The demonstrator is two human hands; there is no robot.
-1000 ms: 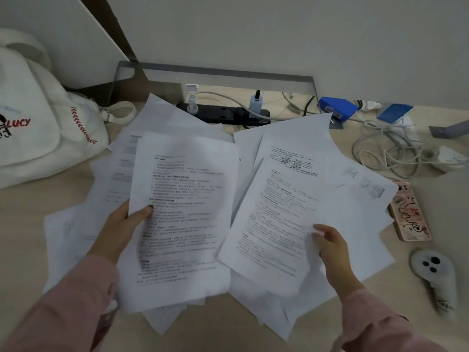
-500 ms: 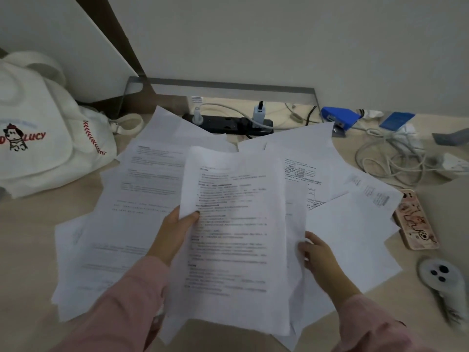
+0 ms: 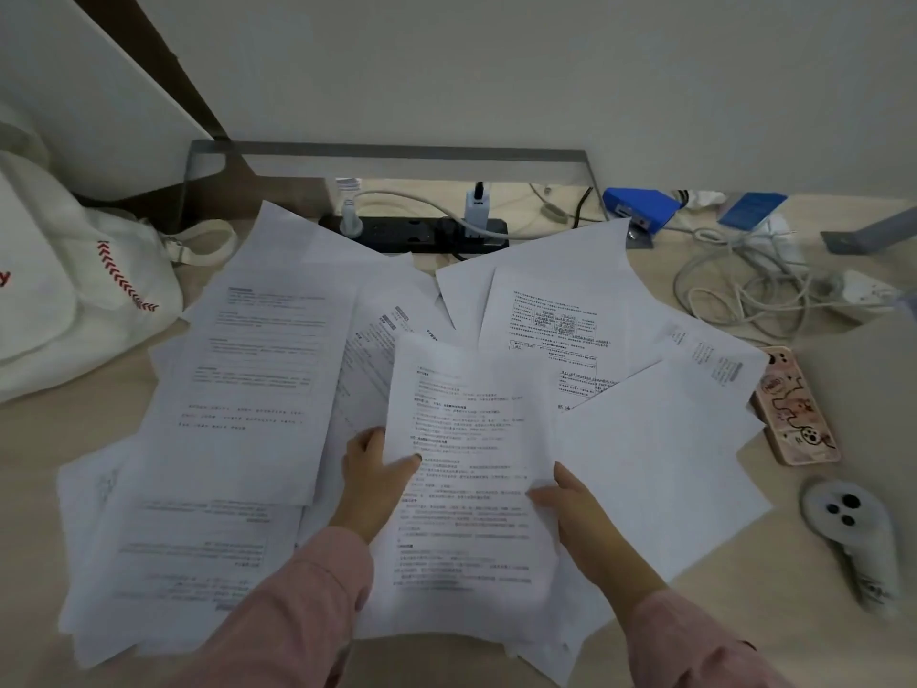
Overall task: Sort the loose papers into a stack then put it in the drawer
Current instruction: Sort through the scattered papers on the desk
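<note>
Over the middle of the table (image 3: 59, 429), I see the two sheets from a second ago merged into one small stack (image 3: 471, 489), left hand (image 3: 369, 481) and right hand (image 3: 578, 508) each grasping an edge, loose papers (image 3: 258, 369) spread all around.

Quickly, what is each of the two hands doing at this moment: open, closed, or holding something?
Left hand: closed on the left edge of the printed sheets.
Right hand: closed on the right edge of the same sheets.
</note>
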